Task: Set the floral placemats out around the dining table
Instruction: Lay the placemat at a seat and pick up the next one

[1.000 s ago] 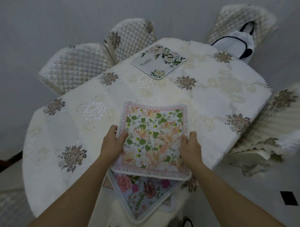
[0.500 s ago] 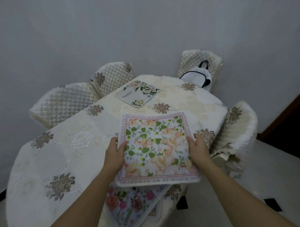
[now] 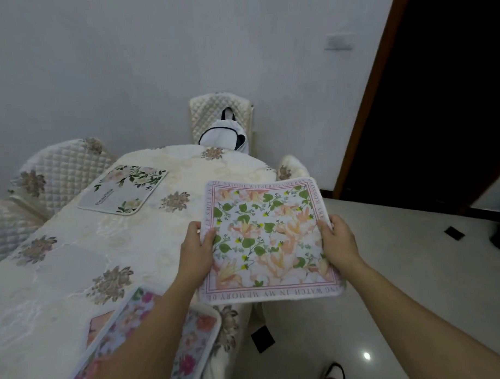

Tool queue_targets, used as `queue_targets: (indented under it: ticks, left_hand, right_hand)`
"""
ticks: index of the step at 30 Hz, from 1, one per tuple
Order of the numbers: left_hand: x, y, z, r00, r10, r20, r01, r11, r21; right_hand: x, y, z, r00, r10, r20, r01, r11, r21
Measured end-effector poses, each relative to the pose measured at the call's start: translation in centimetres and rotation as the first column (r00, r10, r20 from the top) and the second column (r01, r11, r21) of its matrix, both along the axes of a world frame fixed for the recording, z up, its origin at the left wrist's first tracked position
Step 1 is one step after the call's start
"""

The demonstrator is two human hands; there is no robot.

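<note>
I hold a square floral placemat [image 3: 266, 239] with peach flowers, green leaves and a lettered pink border, lifted above the table's right edge. My left hand [image 3: 196, 255] grips its left side and my right hand [image 3: 340, 244] grips its right side. A second placemat with pale flowers [image 3: 124, 189] lies flat on the far part of the dining table [image 3: 75, 257]. At the near edge, partly under my left forearm, a pile of placemats with pink and red flowers [image 3: 189, 344] rests on the cloth.
Quilted cream chairs stand around the table: one at the far left [image 3: 61, 170], one at the back [image 3: 220, 111] holding a white bag with black trim [image 3: 223, 135], one at the right [image 3: 292, 168]. A dark doorway [image 3: 438, 97] opens to the right over pale floor tiles.
The view has swung right and I have carried the lifted placemat to the right, from over the table's middle toward its right edge. Both hands keep their grip.
</note>
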State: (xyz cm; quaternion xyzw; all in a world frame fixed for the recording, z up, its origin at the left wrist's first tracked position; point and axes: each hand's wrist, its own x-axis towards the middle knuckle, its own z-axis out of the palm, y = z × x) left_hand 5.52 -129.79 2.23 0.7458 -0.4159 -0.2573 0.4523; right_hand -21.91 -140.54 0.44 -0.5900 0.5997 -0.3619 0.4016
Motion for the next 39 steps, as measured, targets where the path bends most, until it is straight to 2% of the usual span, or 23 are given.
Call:
queue_targets:
  ticks: [12, 20, 23, 29, 36, 39]
  left_hand:
    - [-17.9, -19.0, 0.0, 0.968, -0.233, -0.092, 0.235, 0.972, 0.013]
    - [-26.8, -31.6, -0.6, 0.967, -0.226, -0.114, 0.229, 0.973, 0.01]
    - [-28.3, -35.2, -0.3, 0.979, -0.198, -0.052, 0.2, 0.979, 0.036]
    - [-29.3, -40.4, 0.2, 0.985, -0.16, -0.06, 0.163, 0.986, 0.047]
    - [-27.4, -47.3, -0.2, 0.994, -0.102, 0.045, 0.099, 0.993, 0.062]
    - [-25.3, -50.7, -0.3, 0.997, -0.067, 0.039, 0.065, 0.996, 0.054]
  right_hand:
    - [-19.2, -11.7, -1.5, 0.966, -0.256, 0.03, 0.255, 0.967, 0.014]
    - [-28.5, -23.4, -1.1, 0.955, -0.293, 0.04, 0.291, 0.956, 0.037]
    - [-29.9, -27.3, -0.5, 0.961, -0.276, 0.031, 0.275, 0.961, 0.04]
    - [-30.3, -33.3, -0.9, 0.97, -0.241, 0.043, 0.237, 0.968, 0.077]
    - [-28.0, -41.4, -1.6, 0.979, -0.2, 0.027, 0.198, 0.977, 0.077]
    - [-25.7, -45.8, -1.5, 0.987, -0.162, 0.023, 0.159, 0.984, 0.082]
